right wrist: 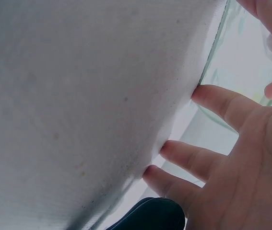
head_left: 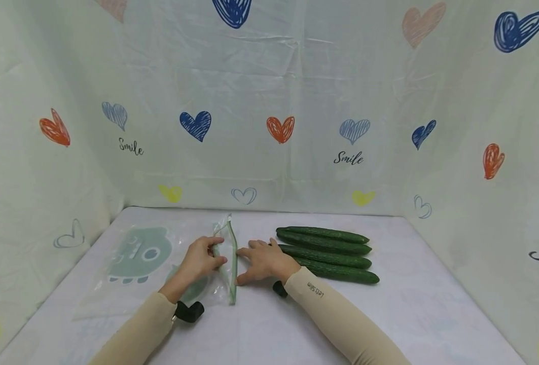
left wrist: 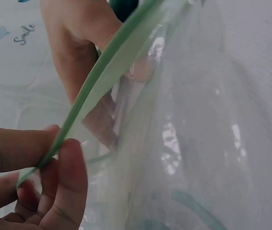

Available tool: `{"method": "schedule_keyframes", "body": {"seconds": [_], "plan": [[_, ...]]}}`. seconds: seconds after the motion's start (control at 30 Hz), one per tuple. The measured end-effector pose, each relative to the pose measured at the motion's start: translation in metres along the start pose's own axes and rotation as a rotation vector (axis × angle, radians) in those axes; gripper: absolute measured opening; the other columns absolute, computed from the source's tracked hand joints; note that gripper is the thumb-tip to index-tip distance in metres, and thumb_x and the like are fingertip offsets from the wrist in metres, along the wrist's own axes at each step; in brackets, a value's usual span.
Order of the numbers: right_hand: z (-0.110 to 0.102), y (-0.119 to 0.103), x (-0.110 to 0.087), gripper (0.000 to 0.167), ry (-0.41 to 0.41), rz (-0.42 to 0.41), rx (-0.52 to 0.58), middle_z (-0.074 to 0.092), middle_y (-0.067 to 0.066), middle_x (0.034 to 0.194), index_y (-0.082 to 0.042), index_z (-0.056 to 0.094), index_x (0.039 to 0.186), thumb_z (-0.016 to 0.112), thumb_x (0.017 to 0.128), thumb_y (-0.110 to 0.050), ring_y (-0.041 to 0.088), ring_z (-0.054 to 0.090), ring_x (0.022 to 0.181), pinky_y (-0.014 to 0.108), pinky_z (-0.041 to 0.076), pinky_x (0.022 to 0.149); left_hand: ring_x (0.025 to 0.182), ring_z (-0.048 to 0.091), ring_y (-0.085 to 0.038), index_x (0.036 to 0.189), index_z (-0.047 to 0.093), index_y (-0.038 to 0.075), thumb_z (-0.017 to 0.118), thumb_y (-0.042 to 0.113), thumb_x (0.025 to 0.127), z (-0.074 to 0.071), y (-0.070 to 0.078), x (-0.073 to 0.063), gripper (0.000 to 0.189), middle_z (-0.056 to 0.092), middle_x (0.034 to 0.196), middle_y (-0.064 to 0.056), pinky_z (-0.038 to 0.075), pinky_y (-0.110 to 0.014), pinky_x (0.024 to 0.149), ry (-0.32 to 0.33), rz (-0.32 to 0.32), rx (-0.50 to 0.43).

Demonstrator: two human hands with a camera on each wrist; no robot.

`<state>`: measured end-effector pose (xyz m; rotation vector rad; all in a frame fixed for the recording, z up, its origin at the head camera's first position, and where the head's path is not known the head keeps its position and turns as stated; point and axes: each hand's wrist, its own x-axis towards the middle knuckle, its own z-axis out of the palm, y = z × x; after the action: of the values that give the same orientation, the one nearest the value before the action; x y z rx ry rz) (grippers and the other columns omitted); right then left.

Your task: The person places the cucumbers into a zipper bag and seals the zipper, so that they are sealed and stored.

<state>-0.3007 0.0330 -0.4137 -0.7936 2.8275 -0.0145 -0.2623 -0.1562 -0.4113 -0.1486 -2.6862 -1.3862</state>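
My left grip point(head_left: 201, 257) is pinching the clear, green-rimmed plastic bag point(head_left: 159, 256) at the tabletop's point(head_left: 251, 337) nine o'clock; my right grip point(head_left: 265, 261) is resting wide beside the rim. I'm risking slick film slipping free, or a careless sweep rolling the long dark-green cucumbers point(head_left: 328, 257) at three o'clock.

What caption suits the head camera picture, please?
Left hand pinches a plastic bag, right hand by its edge, four cucumbers alongside.
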Motion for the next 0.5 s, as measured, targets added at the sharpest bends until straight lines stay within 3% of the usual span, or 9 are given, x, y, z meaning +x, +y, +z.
{"method": "schedule_keyframes", "body": {"seconds": [0.17, 0.5], "plan": [[0.0005, -0.0001, 0.0000, 0.080, 0.003, 0.003, -0.008, 0.035, 0.001, 0.150, -0.041, 0.043, 0.142, 0.062, 0.072, -0.074, 0.022, 0.029, 0.140, 0.057, 0.014, 0.111, 0.051, 0.057, -0.016, 0.127, 0.058, -0.006, 0.075, 0.004, 0.080, -0.0004, -0.0015, 0.0002, 0.051, 0.053, 0.075, -0.011, 0.049, -0.028, 0.048, -0.014, -0.004, -0.034], [-0.0032, -0.0010, 0.0001, 0.079, -0.003, -0.016, -0.021, 0.036, 0.002, 0.149, -0.039, 0.044, 0.141, 0.063, 0.072, -0.073, 0.022, 0.031, 0.138, 0.057, 0.016, 0.111, 0.057, 0.060, -0.024, 0.133, 0.052, -0.003, 0.074, 0.002, 0.081, -0.0077, 0.0044, -0.0017, 0.057, 0.057, 0.066, -0.009, 0.048, -0.029, 0.050, 0.005, -0.047, -0.095]]}}
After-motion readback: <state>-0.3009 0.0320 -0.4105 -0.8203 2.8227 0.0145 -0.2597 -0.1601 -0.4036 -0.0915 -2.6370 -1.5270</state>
